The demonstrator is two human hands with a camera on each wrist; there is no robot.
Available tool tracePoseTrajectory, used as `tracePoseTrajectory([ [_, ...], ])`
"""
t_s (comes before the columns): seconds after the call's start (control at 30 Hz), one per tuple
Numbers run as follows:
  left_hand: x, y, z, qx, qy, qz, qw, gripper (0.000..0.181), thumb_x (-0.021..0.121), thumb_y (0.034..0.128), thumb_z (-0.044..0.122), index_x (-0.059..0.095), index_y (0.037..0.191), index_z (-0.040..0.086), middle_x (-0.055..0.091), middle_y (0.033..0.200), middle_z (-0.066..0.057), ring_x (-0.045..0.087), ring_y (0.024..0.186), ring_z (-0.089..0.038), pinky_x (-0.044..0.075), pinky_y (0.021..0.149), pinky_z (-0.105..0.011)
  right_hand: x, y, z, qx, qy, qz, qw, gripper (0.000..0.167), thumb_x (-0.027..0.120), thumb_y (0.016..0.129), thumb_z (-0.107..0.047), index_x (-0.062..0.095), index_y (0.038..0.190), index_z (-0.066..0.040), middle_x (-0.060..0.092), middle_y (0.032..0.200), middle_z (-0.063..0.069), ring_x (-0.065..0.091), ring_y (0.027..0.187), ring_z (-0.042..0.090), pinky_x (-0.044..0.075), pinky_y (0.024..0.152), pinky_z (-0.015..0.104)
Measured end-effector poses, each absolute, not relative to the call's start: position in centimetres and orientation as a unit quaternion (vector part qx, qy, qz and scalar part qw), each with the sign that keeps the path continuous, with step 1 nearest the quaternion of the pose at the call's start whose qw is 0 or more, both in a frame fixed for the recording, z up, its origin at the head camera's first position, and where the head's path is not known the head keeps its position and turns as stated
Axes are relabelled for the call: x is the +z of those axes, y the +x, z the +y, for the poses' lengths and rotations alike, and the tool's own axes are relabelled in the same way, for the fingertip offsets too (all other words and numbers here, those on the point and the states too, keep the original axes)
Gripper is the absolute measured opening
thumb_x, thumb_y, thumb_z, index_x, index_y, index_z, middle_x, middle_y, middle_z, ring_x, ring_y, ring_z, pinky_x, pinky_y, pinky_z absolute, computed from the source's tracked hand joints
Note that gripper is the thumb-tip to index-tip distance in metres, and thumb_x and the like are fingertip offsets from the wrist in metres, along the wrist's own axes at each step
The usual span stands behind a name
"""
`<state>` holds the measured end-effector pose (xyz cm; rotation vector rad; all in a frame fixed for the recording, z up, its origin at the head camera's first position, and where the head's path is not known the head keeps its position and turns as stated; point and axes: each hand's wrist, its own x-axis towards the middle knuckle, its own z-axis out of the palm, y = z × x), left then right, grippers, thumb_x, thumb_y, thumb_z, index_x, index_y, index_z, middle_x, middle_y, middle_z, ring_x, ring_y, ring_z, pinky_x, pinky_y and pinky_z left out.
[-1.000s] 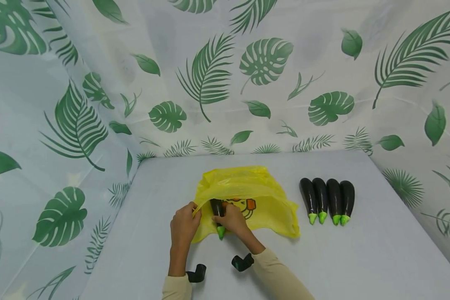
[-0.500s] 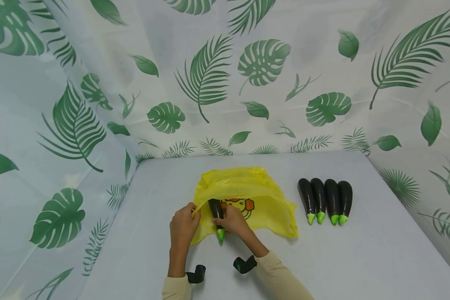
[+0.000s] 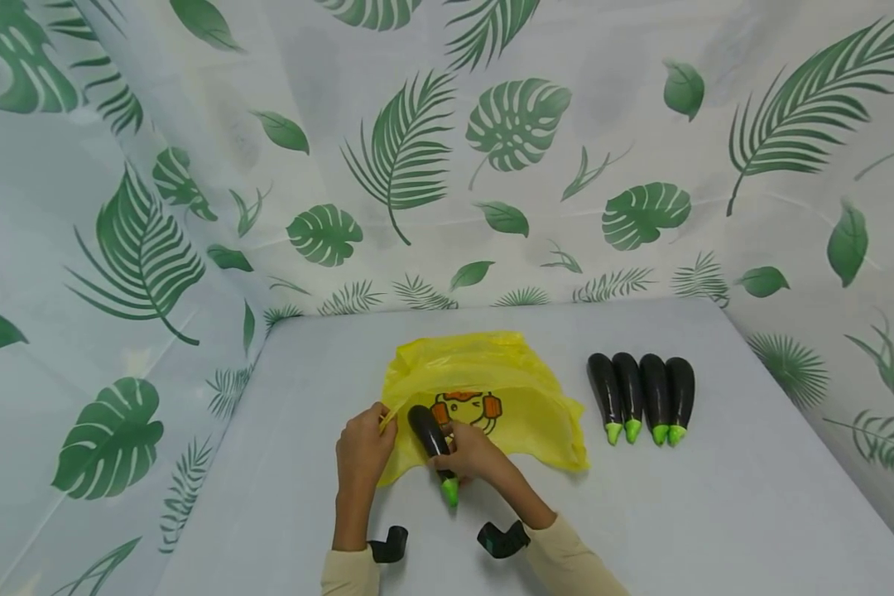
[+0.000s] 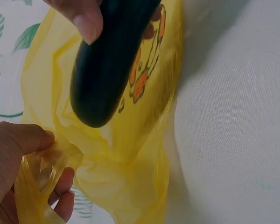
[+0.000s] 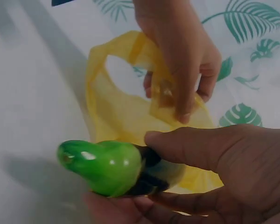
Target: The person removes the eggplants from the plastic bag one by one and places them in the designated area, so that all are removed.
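My right hand (image 3: 471, 451) grips a dark eggplant (image 3: 427, 429) near its green stem end. The eggplant lies at a slant in front of the yellow plastic bag (image 3: 529, 426), its rounded end toward the bag's mouth. With thumb and fingers, my left hand (image 3: 365, 443) pinches the bag's left edge. In the left wrist view the eggplant's dark rounded end (image 4: 98, 93) hangs over the bag, apart from the left hand (image 4: 18, 163). The green stem end (image 5: 102, 163) pokes out of the right hand in the right wrist view. A cartoon print shows on the bag.
Several more eggplants (image 3: 641, 397) lie side by side on the white table (image 3: 715, 513), right of the bag. A leaf-patterned sheet (image 3: 536, 190) hangs behind the table and along its sides. Black wrist mounts (image 3: 391, 544) sit at both wrists.
The right hand has drawn the eggplant out of the bag's mouth, toward the person and slightly right, so its rounded end now shows. The left hand keeps its pinch on the bag.
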<state>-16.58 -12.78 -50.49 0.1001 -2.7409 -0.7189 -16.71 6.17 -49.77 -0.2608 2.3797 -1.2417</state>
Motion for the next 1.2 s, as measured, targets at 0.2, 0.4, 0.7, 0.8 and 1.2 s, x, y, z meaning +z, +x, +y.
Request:
tracePoseTrajectory([
  [0.2, -50.5, -16.6, -12.8, -0.25, 0.035, -0.956, 0.149, 0.012, 0.069, 0.0875, 0.018, 0.07, 0.095, 0.008, 0.07, 0.077, -0.004, 0.043, 0.052, -0.011, 0.036, 0.047, -0.026, -48.0, -15.6, 7.0, -0.442, -0.125, 0.852, 0.252, 0.053, 0.075, 0.084, -0.012, 0.05, 0.126, 0.005, 0.064, 0.089, 0.013, 0.064, 0.066, 0.018, 0.056, 0.051, 0.037],
  [0.4, -50.4, -16.6, -12.8, -0.251, 0.035, -0.956, 0.149, 0.014, 0.069, 0.0878, 0.02, 0.07, 0.095, 0.009, 0.07, 0.079, -0.004, 0.044, 0.053, -0.012, 0.036, 0.047, -0.026, -46.3, -14.9, 7.9, -0.435, -0.139, 0.846, 0.275, 0.056, 0.075, 0.084, -0.012, 0.048, 0.13, 0.004, 0.062, 0.098, 0.016, 0.064, 0.074, 0.02, 0.056, 0.051, 0.036],
  [0.7, -50.6, -16.6, -12.6, -0.252, 0.03, -0.956, 0.148, 0.014, 0.069, 0.0881, 0.021, 0.07, 0.096, 0.009, 0.07, 0.078, -0.004, 0.043, 0.052, -0.011, 0.036, 0.047, -0.026, -45.1, -14.2, 10.7, -0.471, -0.164, 0.814, 0.299, 0.06, 0.074, 0.085, -0.015, 0.046, 0.136, 0.002, 0.061, 0.103, 0.016, 0.066, 0.08, 0.02, 0.058, 0.056, 0.04],
  [0.8, -50.6, -16.6, -12.6, -0.251, 0.03, -0.956, 0.148, 0.014, 0.069, 0.0884, 0.021, 0.07, 0.095, 0.009, 0.069, 0.077, -0.004, 0.043, 0.052, -0.01, 0.036, 0.047, -0.025, -44.8, -14.3, 11.7, -0.486, -0.162, 0.805, 0.299, 0.061, 0.075, 0.085, -0.017, 0.047, 0.136, 0.001, 0.06, 0.103, 0.015, 0.066, 0.082, 0.021, 0.058, 0.058, 0.039],
  [1.2, -50.6, -16.3, -12.6, -0.258, 0.031, -0.956, 0.14, 0.012, 0.068, 0.0885, 0.019, 0.07, 0.093, 0.008, 0.067, 0.073, -0.003, 0.044, 0.051, -0.011, 0.036, 0.047, -0.026, -43.7, -14.8, 16.0, -0.55, -0.168, 0.776, 0.259, 0.065, 0.068, 0.091, -0.026, 0.04, 0.143, 0.002, 0.059, 0.113, 0.02, 0.062, 0.094, 0.023, 0.057, 0.073, 0.042],
])
